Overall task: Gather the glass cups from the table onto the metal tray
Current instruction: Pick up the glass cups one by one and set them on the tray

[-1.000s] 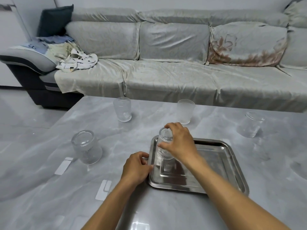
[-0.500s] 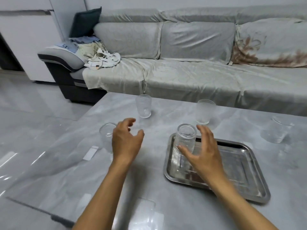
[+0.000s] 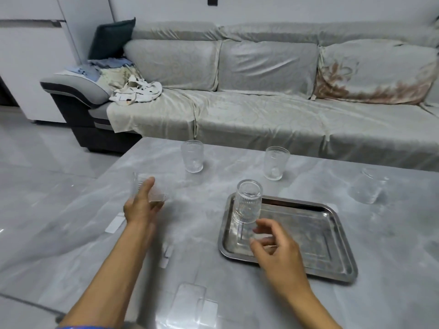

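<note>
A ribbed glass cup (image 3: 248, 200) stands upside down in the far left corner of the metal tray (image 3: 308, 236). My right hand (image 3: 273, 252) hovers over the tray's near left part, just below that cup, fingers apart and holding nothing. At the table's left, my left hand (image 3: 142, 203) is wrapped around another glass cup (image 3: 145, 184), which looks blurred. Two upright cups (image 3: 192, 156) (image 3: 276, 162) stand at the back of the table. A further cup (image 3: 368, 188) sits to the right of the tray.
The grey marble table (image 3: 202, 245) has its left edge close to my left hand. Small white tabs (image 3: 115, 224) and a clear plastic piece (image 3: 190, 302) lie on it near me. A covered sofa (image 3: 261, 119) runs behind the table.
My right hand let go of the upside-down cup and drew back toward me. My left hand left the tray's edge, reached left and closed around the cup there.
</note>
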Motion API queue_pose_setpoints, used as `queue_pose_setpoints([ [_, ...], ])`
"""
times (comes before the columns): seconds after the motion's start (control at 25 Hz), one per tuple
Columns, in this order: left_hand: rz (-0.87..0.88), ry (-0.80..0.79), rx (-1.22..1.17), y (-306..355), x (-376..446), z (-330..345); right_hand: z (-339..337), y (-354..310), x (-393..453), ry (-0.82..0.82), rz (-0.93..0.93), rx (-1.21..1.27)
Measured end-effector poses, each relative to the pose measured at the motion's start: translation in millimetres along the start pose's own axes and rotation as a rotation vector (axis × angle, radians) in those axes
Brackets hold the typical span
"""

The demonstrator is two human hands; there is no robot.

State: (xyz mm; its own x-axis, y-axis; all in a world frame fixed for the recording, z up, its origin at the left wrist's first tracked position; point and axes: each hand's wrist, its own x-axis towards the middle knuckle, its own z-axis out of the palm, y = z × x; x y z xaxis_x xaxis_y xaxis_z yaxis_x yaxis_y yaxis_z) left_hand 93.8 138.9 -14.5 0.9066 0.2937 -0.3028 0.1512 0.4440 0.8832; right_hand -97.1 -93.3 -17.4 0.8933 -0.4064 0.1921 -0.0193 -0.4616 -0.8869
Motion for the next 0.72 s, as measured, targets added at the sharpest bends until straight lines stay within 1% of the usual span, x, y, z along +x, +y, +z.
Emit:
queue_pose_setpoints([
  [0.04,-0.062,-0.193,-0.208,6,-11,8,4,-5,2,-0.023,0.096,0.181],
  [0.08,-0.09,-0.363,-0.328,10,-26,18,8,-12,4,-0.036,0.189,0.348],
  [0.12,-0.087,-0.505,-0.358,14,-41,27,9,-20,5,-0.027,0.223,0.474],
  [0.16,-0.037,-0.61,-0.302,14,-57,37,7,-29,6,0.007,0.164,0.451],
  [0.2,0.062,-0.667,-0.195,13,-73,46,1,-37,8,0.069,0.037,0.324],
  [0.24,0.202,-0.698,-0.065,10,-87,53,-7,-42,12,0.105,-0.131,0.122],
  [0.28,0.341,-0.732,0.052,3,-100,61,-14,-46,17,0.108,-0.292,-0.087],
  [0.32,0.439,-0.775,0.139,-5,-112,67,-19,-50,22,0.1,-0.411,-0.282],
  [0.36,0.498,-0.815,0.192,-14,-123,73,-22,-51,26,0.107,-0.463,-0.42],
  [0.44,0.558,-0.88,0.256,-30,-139,83,-28,-48,32,0.218,-0.425,-0.539],
  [0.52,0.573,-0.955,0.335,-39,-142,92,-35,-40,36,0.299,-0.312,-0.499],
  [0.56,0.538,-0.987,0.375,-41,-141,95,-40,-32,38,0.305,-0.229,-0.421],
  [0.6,0.542,-0.986,0.459,-46,-136,97,-46,-21,43,0.308,-0.135,-0.304],
  [0.64,0.617,-0.937,0.589,-51,-130,98,-51,-10,49,0.309,-0.045,-0.176],
  [0.68,0.778,-0.849,0.778,-58,-123,98,-55,1,55,0.302,0.034,-0.085],
  [0.72,0.935,-0.766,0.964,-66,-116,96,-57,12,61,0.298,0.079,-0.054],
])
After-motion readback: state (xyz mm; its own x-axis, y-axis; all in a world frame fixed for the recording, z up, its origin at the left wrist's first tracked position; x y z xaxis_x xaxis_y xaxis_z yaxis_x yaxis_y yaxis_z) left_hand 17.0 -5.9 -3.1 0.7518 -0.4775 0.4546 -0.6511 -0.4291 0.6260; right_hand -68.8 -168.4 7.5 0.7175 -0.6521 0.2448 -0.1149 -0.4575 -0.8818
